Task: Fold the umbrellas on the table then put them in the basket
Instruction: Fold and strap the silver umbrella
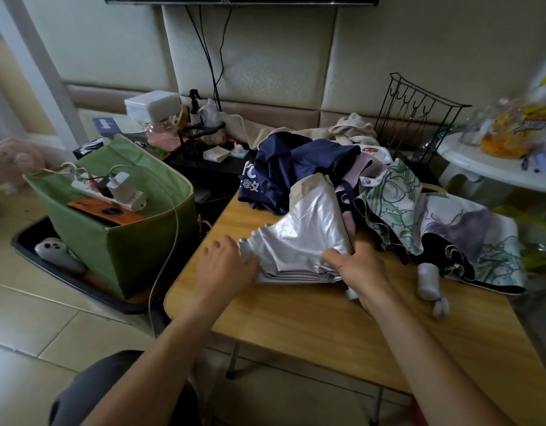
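Now both hands on silver umbrella point(299, 238): left hand point(227, 265) flat, right hand point(357, 265) seemingly pinching canopy edge; near table edge point(185, 290).

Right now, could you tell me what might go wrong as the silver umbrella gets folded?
The floral umbrella and navy umbrella crowd the silver umbrella, so fabric could snag. The white handle lies loose near the table edge and might get knocked off. The green basket already holds a power strip.

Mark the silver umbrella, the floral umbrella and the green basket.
silver umbrella point(302, 229), head view, shiny canopy panel
floral umbrella point(468, 229), head view, printed canopy
green basket point(118, 247), head view, front wall
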Demonstrator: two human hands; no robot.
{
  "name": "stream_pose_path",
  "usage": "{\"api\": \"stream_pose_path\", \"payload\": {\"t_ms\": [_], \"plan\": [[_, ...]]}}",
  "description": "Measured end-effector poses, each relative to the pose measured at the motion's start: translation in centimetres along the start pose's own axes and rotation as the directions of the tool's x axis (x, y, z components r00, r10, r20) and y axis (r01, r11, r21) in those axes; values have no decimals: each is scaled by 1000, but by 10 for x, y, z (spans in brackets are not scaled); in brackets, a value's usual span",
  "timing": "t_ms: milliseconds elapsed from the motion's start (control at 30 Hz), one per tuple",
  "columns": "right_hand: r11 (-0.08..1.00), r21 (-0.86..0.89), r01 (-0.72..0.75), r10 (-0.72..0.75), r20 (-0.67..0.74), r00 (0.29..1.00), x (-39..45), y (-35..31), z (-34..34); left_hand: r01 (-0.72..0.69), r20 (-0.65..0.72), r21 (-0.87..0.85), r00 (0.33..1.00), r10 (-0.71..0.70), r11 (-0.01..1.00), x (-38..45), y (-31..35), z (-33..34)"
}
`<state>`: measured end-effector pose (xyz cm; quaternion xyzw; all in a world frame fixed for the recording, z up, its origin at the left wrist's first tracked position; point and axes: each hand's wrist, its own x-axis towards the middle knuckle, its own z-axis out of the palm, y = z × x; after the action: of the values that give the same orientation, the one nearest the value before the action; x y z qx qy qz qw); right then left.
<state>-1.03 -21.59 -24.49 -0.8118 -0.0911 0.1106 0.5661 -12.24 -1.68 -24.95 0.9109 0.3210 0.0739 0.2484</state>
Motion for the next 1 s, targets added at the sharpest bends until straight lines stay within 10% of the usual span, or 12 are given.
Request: {"api": "stream_pose_path", "payload": {"t_ms": [267, 567, 867, 1000], "plan": [[1000, 24, -9, 10, -14, 1000, 6, 8, 0, 27, 78, 116, 996, -36, 993, 14, -20, -16], [999, 43, 22, -22, 0, 1000, 8, 11, 0, 118, 217, -441, 976, -21, 890, 10, -20, -28], [996, 54, 66, -66, 0, 998, 3, 7, -1, 156, 118, -452, 986, -114, 879, 13, -19, -22], [1000, 5, 27, -27, 0, 1000, 1, 6, -2, 16, -178, -209, 983, -54, 978, 4, -9, -15]]}}
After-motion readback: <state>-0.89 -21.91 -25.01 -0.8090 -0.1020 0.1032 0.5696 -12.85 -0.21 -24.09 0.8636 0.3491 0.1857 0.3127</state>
